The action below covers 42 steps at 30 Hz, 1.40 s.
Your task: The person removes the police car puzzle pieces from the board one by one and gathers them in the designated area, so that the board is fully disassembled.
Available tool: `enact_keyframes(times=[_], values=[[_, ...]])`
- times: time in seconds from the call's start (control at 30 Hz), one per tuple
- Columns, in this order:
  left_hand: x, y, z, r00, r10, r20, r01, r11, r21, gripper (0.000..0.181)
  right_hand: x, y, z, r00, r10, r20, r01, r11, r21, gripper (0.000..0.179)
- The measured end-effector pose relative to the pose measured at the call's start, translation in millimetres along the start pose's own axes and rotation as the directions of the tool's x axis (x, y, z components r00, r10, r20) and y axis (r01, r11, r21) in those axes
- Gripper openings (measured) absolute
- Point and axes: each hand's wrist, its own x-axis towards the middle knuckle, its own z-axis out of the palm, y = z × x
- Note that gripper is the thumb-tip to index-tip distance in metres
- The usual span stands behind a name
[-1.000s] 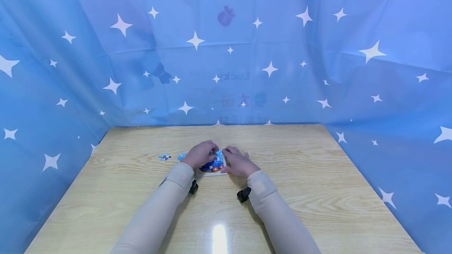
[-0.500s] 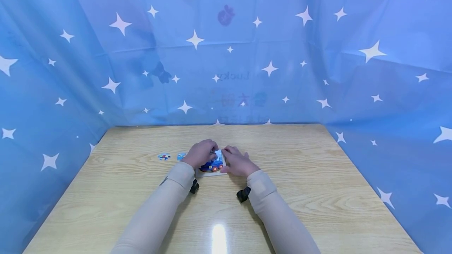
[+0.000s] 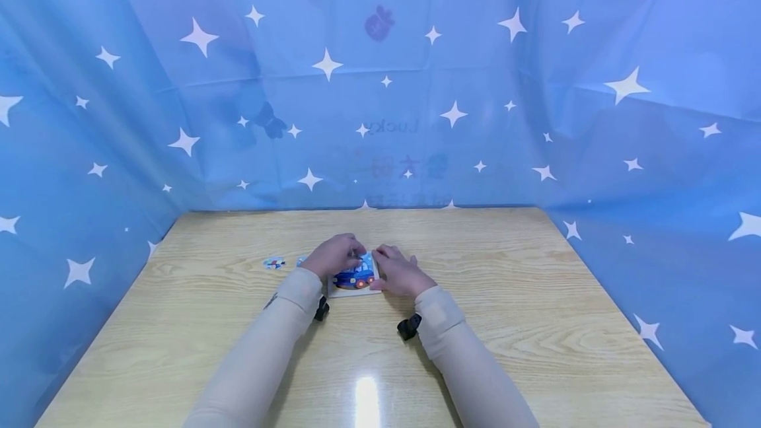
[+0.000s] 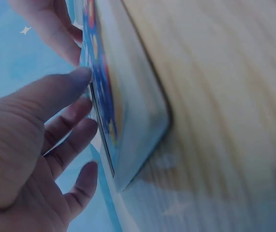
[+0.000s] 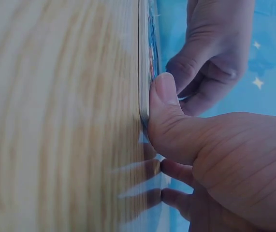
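Observation:
A small jigsaw board (image 3: 355, 293) with a pale border and a blue vehicle picture lies flat on the table. Over its left part is my left hand (image 3: 331, 256). In the left wrist view the left thumb (image 4: 75, 79) meets the picture side, while the other fingers are loosely bent beside it. My right hand (image 3: 403, 276) holds the board's right edge, thumb near the front corner and forefinger near the back one. The right thumb (image 5: 164, 96) presses along the edge in the right wrist view. My left hand hides part of the picture.
A loose puzzle piece (image 3: 275, 262) lies on the wooden table (image 3: 505, 322) left of the board. Another piece (image 3: 301, 260) shows partly beside my left hand. A blue star-printed curtain (image 3: 380, 84) closes off the back and sides.
My left hand has shifted slightly to the left, so more of the vehicle picture shows. The right hand keeps its place at the board's edge.

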Motion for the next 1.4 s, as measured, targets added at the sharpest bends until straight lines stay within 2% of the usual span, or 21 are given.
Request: enact_keyframes(times=[0.13, 0.33, 0.57, 0.67, 0.83, 0.93, 1.13, 1.4], values=[[2.6, -0.4, 1.3, 1.0, 0.001, 0.007, -0.001, 0.999, 0.045, 0.026, 0.5, 0.1, -0.3, 1.0, -0.003, 0.001, 0.003, 1.0, -0.012, 0.078], [6.2, -1.4, 4.0, 1.0, 0.02, -0.015, -0.018, 0.991, 0.134, 0.024, 0.3, -0.7, -0.1, 1.0, 0.0, 0.001, 0.0, 1.0, -0.01, 0.078], [5.5, 1.0, 3.3, 0.999, 0.029, -0.012, -0.027, 0.985, 0.172, 0.022, 0.4, -0.8, 0.8, 1.0, 0.0, 0.005, 0.0, 1.0, -0.022, 0.078], [4.9, 1.0, 3.2, 1.0, 0.012, -0.001, -0.012, 0.991, 0.131, 0.022, 0.8, -1.1, 1.2, 1.0, -0.004, 0.004, 0.004, 0.999, -0.031, 0.077], [6.8, -2.9, 4.3, 0.999, -0.044, 0.005, 0.044, 0.998, -0.043, 0.019, 2.3, -1.2, 1.6, 1.0, -0.003, 0.001, 0.003, 1.0, -0.029, 0.077], [9.0, -5.6, 4.8, 0.998, -0.059, -0.007, 0.057, 0.989, -0.137, 0.015, 3.3, -1.2, 1.4, 1.0, 0.004, -0.004, -0.004, 0.999, -0.033, 0.077], [9.0, -8.6, 5.3, 0.996, -0.082, -0.018, 0.076, 0.975, -0.208, 0.012, 4.6, -1.1, 1.6, 1.0, 0.012, 0.009, -0.011, 0.999, -0.034, 0.079], [12.5, -6.2, 8.4, 0.982, -0.188, -0.031, 0.17, 0.937, -0.305, 0.011, 4.6, 0.2, 2.1, 1.0, 0.001, -0.002, -0.001, 0.999, -0.043, 0.078]])
